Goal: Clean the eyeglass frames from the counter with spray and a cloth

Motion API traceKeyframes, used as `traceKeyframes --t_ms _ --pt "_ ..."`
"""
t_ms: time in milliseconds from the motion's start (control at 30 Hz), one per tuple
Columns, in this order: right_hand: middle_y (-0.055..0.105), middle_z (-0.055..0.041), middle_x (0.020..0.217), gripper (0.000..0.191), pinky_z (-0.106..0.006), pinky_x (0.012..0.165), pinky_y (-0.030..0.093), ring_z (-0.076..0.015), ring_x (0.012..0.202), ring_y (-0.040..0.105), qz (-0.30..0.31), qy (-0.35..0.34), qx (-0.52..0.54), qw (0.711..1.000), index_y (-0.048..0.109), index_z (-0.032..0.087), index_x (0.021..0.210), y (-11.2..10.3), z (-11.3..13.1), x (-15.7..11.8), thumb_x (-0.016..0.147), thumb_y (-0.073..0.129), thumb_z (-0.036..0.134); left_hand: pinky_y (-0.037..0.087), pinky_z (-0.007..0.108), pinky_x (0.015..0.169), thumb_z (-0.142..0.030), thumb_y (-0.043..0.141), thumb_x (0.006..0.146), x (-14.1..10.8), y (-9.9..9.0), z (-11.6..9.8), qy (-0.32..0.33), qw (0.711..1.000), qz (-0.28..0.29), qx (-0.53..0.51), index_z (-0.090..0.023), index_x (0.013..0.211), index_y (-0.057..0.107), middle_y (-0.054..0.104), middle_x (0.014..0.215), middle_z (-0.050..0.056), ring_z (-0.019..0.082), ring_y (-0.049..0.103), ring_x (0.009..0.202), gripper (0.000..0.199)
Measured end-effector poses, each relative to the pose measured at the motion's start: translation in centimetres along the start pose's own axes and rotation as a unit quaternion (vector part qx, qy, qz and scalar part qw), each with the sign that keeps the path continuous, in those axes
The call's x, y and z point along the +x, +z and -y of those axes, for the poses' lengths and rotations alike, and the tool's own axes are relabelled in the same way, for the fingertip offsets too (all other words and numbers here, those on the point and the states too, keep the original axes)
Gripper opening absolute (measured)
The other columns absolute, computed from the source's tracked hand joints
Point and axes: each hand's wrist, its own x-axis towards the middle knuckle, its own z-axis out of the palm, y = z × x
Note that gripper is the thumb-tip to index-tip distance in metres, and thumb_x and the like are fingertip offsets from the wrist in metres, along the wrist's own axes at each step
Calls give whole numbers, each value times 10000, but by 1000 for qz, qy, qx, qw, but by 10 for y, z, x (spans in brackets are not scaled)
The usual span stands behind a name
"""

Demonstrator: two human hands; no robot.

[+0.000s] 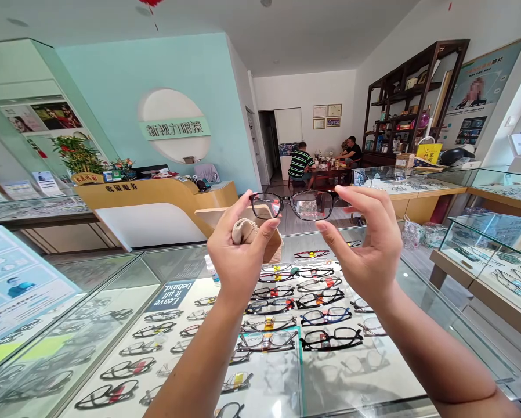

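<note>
The person's two hands hold up one pair of dark-rimmed glasses (299,206) in the air above a glass-topped display desk (330,400), lenses upright. The left hand (238,255) pinches the rim at one end between thumb and forefinger, with a bunched beige cloth (243,230) tucked in its curled fingers. The right hand (369,244) grips the other end by thumb and forefinger, its remaining fingers loosely bent. Beneath, inside the desk, rows of eyeglass frames (331,338) lie near a blue sign (169,295). A small white bottle (212,268) and a wooden box (274,247) stand beyond the left hand, the box partly hidden by it. Farther back are a curved reception counter (156,197), a leafy plant (75,154), a dark shelf unit (426,87), and two people seated at a table, one in a striped shirt (301,164).
</note>
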Motion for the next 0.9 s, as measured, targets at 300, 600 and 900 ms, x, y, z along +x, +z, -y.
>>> traceKeyframes --t_ms 300,600,900 --pt "731 -93 1318 386 -468 894 649 -280 1215 679 21 18 7 1000 682 297 1371 1 0 2 990 730 248 577 424 1044 -413 936 839 -1 0 -4 91 995 -38 12 -280 1351 720 754 1329 93 261 729 1159 572" --pt "731 -93 1331 395 -481 911 653 -286 1229 681 20 20 3 1000 680 309 1380 0 1 2 992 727 256 579 412 994 -499 907 851 -2 0 -3 80 996 -32 31 -258 1347 717 751 1330 103 259 729 1122 582" --pt "746 -88 1353 409 -557 1050 604 -297 1262 682 47 49 -9 998 679 324 1416 1 -3 1 1010 710 288 567 418 937 -469 944 816 -4 -3 -3 127 987 -77 56 -281 1340 729 732 1147 71 236 671 974 597"
